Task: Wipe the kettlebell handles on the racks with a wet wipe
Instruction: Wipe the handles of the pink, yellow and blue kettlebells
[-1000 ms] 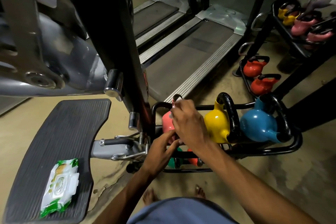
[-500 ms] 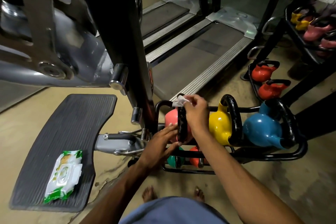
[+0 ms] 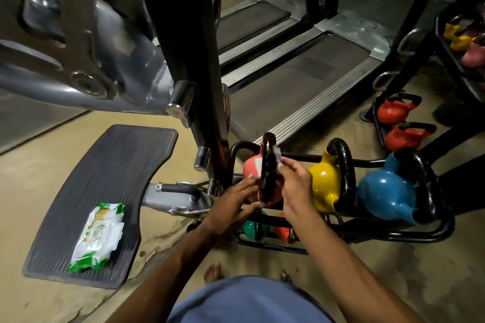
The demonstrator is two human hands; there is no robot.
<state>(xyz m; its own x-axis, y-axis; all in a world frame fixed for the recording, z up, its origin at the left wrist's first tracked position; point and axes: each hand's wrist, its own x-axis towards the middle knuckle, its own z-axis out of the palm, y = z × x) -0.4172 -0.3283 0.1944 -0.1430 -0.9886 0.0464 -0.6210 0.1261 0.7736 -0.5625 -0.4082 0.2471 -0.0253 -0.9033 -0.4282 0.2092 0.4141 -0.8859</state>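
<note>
Right hand [image 3: 296, 186] pinches the wet wipe [image 3: 277, 153], the white wad poking out at its eleven o'clock and pressed on the right flank of the pink kettlebell [image 3: 250, 169]'s black handle [image 3: 268, 165]. Left hand [image 3: 233, 204], fingers straight, steadies the bell from eight o'clock; I think the thumb is underneath, hard to see. Half a second back the wipe sat on the handle's crown; now it's slid just below.
</note>
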